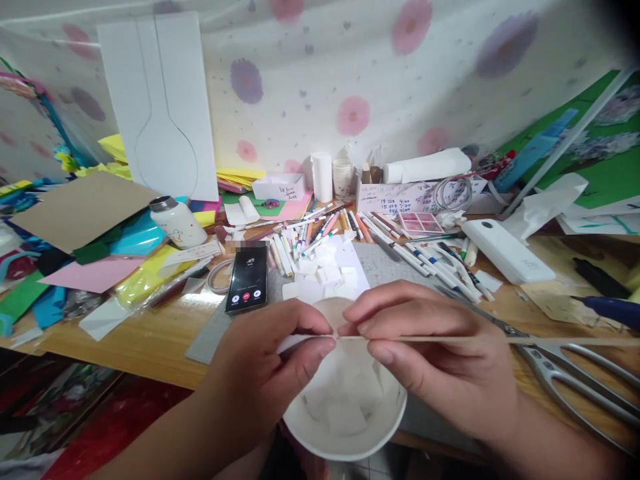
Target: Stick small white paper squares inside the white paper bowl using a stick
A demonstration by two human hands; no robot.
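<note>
My left hand [270, 357] pinches a small white piece that looks like paper [296, 343] between thumb and fingers. My right hand [435, 353] has thumb and fingers closed on a long thin pale strip [560, 341], seen edge-on and running off to the right. The fingertips of both hands nearly meet where the strip's end reaches the white piece; whether the two are joined I cannot tell. Below the hands is a white bowl [345, 450] with white paper pieces [347, 420] in it. More small white paper pieces [330, 273] lie just beyond.
Large scissors [555, 373] lie at the right, near a white power bank [507, 250]. A phone [249, 279] with a call screen rests left of centre. Several markers [385, 230] spread behind. A white bottle [177, 223] leans among coloured papers [95, 270] at the left.
</note>
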